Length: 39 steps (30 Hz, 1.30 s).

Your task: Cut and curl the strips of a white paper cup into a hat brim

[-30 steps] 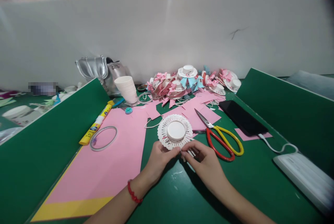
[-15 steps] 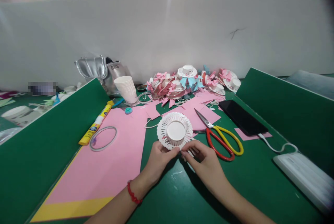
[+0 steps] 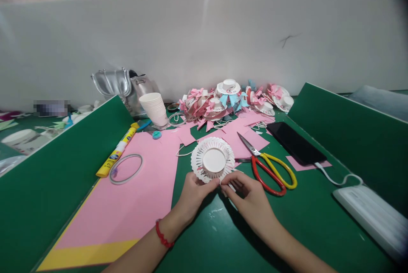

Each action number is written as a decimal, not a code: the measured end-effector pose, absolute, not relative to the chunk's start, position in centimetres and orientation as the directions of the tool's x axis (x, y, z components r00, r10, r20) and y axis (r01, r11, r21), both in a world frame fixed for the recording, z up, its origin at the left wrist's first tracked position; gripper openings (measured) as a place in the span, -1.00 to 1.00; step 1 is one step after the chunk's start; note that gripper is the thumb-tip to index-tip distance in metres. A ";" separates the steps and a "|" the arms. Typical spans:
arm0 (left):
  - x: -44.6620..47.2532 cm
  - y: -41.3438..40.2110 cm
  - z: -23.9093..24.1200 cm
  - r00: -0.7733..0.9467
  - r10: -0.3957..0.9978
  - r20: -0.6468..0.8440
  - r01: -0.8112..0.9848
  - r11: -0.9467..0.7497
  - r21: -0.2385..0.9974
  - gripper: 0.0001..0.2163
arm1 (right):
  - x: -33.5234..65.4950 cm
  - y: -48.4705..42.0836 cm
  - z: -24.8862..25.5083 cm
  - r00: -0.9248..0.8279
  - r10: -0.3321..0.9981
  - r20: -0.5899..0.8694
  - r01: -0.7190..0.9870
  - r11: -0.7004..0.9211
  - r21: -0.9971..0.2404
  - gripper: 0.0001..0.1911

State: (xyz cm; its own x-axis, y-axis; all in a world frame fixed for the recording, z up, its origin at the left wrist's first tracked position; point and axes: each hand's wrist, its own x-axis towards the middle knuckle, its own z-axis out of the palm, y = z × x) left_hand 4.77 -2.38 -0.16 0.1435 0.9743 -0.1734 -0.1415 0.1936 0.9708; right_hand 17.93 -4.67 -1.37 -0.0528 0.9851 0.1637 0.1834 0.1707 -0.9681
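Observation:
A white paper-cup hat [image 3: 213, 160], its rim cut into many thin strips spread out like a brim, lies on the green table [image 3: 242, 239] in front of me. My left hand [image 3: 194, 192] pinches the near edge of the brim from the left. My right hand [image 3: 247, 194] pinches strips at the same near edge from the right. Fingertips of both hands almost meet under the brim. A red cord bracelet [image 3: 163, 237] is on my left wrist.
Red and yellow scissors [image 3: 269, 167] lie right of the hat. A large pink sheet [image 3: 134, 201], a tape ring [image 3: 126, 168], a glue stick [image 3: 118, 150], stacked paper cups [image 3: 155, 108], a silver bag [image 3: 123, 84], finished hats [image 3: 229, 99], a phone [image 3: 295, 142] and a white power bank [image 3: 372, 218] surround it. Green dividers stand on both sides.
Both hands stay pinched on the near rim of the hat. The hat has shifted very slightly to the left; nothing else has moved.

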 end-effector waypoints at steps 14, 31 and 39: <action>4.9 -2.1 -0.7 0.064 0.986 -0.157 -0.169 0.166 0.972 -0.79 | 18.6 -5.4 -1.6 -0.212 0.824 0.526 0.732 0.490 -0.472 -0.82; 5.4 -2.9 -0.3 0.093 0.991 0.096 0.294 -0.120 0.948 -0.88 | 18.8 -5.3 -0.9 -0.063 0.785 0.616 0.776 0.427 -0.465 -0.88; 5.2 -2.9 -0.9 0.174 0.983 0.059 0.230 -0.099 0.968 -0.83 | 19.3 -4.4 -1.8 -0.046 0.940 0.339 0.560 0.305 -0.770 -0.93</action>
State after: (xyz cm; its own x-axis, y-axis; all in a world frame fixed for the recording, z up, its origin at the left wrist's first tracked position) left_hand 5.19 -2.89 -0.95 0.1737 0.9830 0.0594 0.2295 -0.0990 0.9682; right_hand 19.33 -4.43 -1.81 -0.0464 0.9398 0.3386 0.5598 0.3052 -0.7703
